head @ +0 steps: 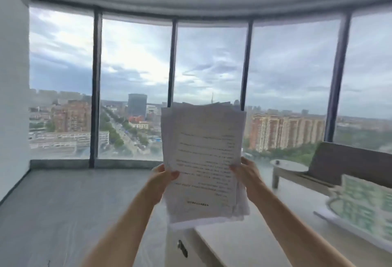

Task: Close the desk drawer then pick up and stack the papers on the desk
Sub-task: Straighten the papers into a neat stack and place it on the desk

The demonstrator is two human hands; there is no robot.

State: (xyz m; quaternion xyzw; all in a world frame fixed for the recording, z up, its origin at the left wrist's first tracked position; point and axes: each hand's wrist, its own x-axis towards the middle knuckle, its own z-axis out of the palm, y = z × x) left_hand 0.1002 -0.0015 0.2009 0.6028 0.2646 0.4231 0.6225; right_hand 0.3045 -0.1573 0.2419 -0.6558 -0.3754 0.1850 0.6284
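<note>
Papers (203,160): a sheaf of printed white sheets, held upright in the air in front of the person, above the near left corner of the desk (250,243). Sheets not squared; edges stagger at the top and along the right side. Print on the front sheet is too blurred to read.

Window wall (135,65): curved, floor to ceiling, dark mullions, city and cloudy sky beyond. Grey floor (63,203) runs to its base.

Desk: pale top, lower right of view. Its front face shows a dark handle (182,248); drawer front looks flush, though blur leaves this uncertain. A glossy sheet (360,205) lies toward the desk's right edge, reflecting the buildings.

Bench-like seat (343,167) and a small round table (289,166) stand beyond the desk, near the glass.

Left hand (162,178): fingers closed on the sheaf's left edge, thumb on the front sheet.

Right hand (246,171): fingers closed on the right edge, thumb on the front.
</note>
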